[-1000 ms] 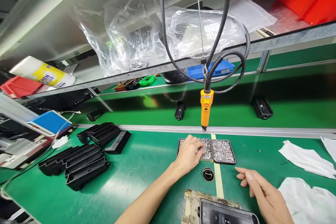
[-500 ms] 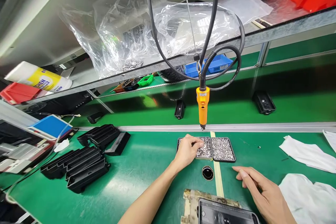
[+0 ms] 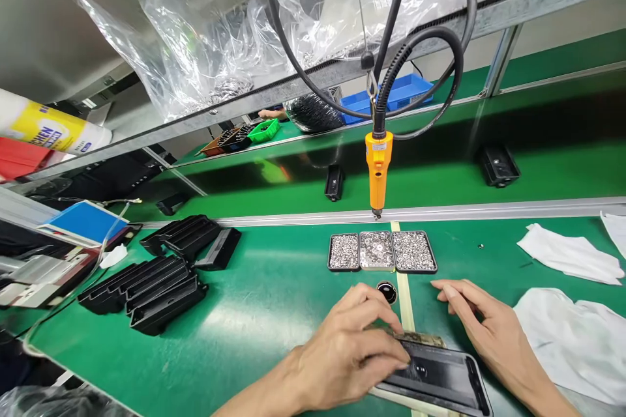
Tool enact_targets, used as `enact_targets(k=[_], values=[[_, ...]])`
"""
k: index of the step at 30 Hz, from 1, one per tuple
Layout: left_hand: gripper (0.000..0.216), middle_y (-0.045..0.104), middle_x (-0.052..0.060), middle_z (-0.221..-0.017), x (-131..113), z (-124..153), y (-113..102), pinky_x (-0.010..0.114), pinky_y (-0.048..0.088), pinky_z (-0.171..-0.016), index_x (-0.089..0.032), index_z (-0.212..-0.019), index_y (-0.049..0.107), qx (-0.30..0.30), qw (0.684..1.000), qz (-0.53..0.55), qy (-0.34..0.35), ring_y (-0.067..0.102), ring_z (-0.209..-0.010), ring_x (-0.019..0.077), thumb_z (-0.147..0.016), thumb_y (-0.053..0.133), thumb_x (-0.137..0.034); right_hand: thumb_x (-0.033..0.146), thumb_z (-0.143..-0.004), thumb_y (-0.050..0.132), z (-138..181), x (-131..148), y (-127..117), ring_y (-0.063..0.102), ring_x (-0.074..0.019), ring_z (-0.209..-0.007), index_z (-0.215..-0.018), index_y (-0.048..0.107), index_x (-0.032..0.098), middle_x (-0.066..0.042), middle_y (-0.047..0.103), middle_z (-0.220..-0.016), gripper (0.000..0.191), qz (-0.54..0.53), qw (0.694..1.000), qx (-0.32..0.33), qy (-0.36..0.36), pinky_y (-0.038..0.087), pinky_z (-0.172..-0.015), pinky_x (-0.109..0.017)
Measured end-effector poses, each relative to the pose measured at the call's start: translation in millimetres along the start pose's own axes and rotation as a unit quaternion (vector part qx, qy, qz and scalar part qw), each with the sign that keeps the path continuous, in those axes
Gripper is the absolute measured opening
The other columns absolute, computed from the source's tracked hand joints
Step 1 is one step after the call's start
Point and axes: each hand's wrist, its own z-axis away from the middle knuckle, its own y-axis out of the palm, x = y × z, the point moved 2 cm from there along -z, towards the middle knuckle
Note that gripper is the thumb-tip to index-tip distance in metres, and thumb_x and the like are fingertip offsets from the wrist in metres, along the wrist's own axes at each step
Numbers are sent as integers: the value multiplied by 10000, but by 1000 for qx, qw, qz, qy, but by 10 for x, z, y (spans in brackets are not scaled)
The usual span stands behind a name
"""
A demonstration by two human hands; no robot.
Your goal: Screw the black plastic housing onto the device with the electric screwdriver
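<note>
The black housing (image 3: 433, 374) lies at the near edge of the green bench (image 3: 274, 300), long axis left to right. The left hand (image 3: 349, 352) is pinched over its left end, possibly holding a small part. The right hand (image 3: 489, 332) rests open just beside its right end.

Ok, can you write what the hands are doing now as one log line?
left hand: fingertips on black part | right hand: flat on green mat, empty | screw trays: untouched

A factory assembly line: a green worktop (image 3: 254, 313) beside a conveyor belt (image 3: 440, 182), an orange electric screwdriver (image 3: 378, 171) hanging on a cable, trays of screws (image 3: 381, 251), and stacked black plastic parts (image 3: 156, 287).
</note>
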Motion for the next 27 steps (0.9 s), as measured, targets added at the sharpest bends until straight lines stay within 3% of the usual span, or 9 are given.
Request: enact_targets(k=[3, 8, 11, 15, 18, 27], values=[[98, 664, 79, -1185, 8, 26, 41, 390, 503, -1051, -189, -1061, 744, 66, 993, -90, 33, 553, -1208, 235, -1017, 663, -222, 678, -1022, 543, 1, 12, 1, 640, -175, -829, -1144, 776, 304, 10, 711, -1001, 458, 1, 1000, -2, 4, 486, -684, -254], [150, 640, 39, -1285, -8, 51, -13, 464, 492, -1117, -270, -1145, 717, 133, 979, -152, 3, 489, -1374, 266, -1059, 595, -291, 664, -1026, 540, 8, 19, -6, 625, -170, -802, -1128, 777, 307, 14, 707, -1002, 441, 2, 1000, -1, 7, 460, -635, -261], [196, 629, 58, -1342, -13, 108, -71, 485, 492, -1152, -267, -1179, 720, 129, 982, -134, -10, 456, -1436, 278, -1052, 608, -365, 653, -1031, 540, 15, 19, -8, 615, -165, -778, -1130, 773, 316, 19, 704, -990, 422, 0, 1000, 5, 8, 444, -608, -264], [482, 562, 92, -1499, 70, 237, -50, 582, 520, -1127, -292, -1308, 680, 125, 981, -146, 15, 377, -1516, 356, -957, 648, -619, 656, -1026, 544, 19, 22, -6, 611, -164, -776, -1129, 772, 325, 23, 700, -988, 415, -2, 1000, 9, 12, 444, -617, -267], [631, 484, 99, -1591, 158, 330, 25, 659, 535, -1076, -332, -1431, 589, 146, 974, -171, 24, 324, -1547, 400, -933, 606, -719, 659, -1026, 543, 21, 35, -9, 618, -166, -795, -1139, 771, 328, 23, 697, -991, 417, -1, 1000, 11, 16, 463, -658, -266], [811, 410, 107, -1647, 198, 280, 158, 642, 600, -976, -361, -1466, 561, 186, 958, -211, 57, 324, -1542, 434, -834, 566, -868, 654, -1020, 538, -5, 79, -6, 613, -163, -756, -1123, 778, 326, 20, 700, -973, 419, 3, 1000, 10, 14, 446, -618, -267]])
